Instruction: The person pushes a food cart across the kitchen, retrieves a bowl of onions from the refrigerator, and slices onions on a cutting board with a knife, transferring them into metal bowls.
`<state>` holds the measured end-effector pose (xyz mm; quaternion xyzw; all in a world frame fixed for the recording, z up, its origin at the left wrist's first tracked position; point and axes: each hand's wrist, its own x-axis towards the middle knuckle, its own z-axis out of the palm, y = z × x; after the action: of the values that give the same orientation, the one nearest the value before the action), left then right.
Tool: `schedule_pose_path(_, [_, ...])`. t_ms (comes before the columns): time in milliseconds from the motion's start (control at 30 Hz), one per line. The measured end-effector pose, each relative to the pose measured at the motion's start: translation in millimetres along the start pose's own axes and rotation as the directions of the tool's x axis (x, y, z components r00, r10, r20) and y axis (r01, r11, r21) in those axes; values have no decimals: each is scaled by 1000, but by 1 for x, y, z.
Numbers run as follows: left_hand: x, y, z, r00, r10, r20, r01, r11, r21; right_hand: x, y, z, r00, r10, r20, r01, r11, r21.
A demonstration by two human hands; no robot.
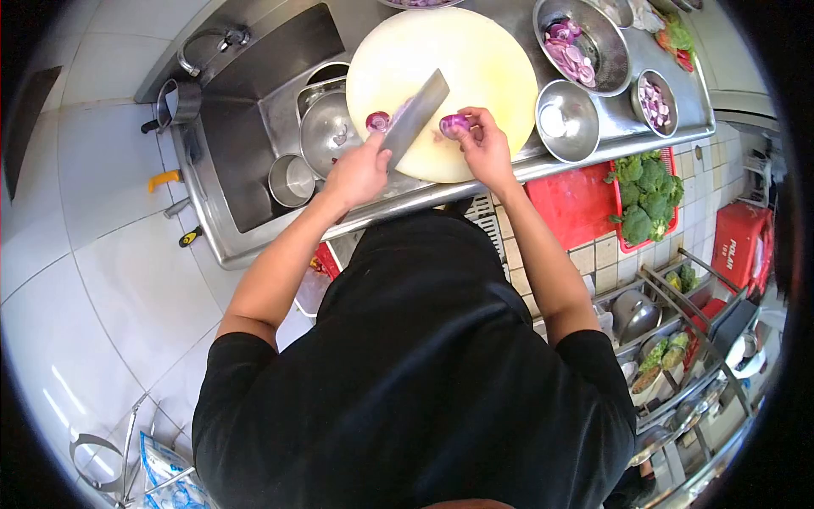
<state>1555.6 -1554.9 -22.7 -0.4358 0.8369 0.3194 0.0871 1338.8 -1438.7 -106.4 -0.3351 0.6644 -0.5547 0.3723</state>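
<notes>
My left hand (358, 174) is closed around the handle of a cleaver (420, 117), its broad blade slanting up and right over the round cutting board (492, 68). Just left of the blade lies a piece of red onion (378, 122), cut face up and partly beside my knuckles. My right hand (487, 153) pinches another red onion piece (454, 125) between thumb and fingers, to the right of the blade and apart from it. The lower part of the cleaver handle is hidden in my left hand.
A large bowl (626, 64) with sliced onion, a steel bowl (568, 153) and a smaller bowl (672, 129) of chopped onion stand right of the board. The sink (237, 161) holds steel containers at left. Below right, a red basket (625, 244) holds broccoli.
</notes>
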Motion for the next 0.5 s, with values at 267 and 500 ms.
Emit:
schedule_pose_path(267, [-14,6,-34,964,-28,-263,-34,973,-229,0,-16,-27,997,10,-70,-22,984,-175])
schedule_pose_path(500, [-14,21,24,1000,1,7,-1,1000,1,2,0,1,995,-101,-23,88,944,-318])
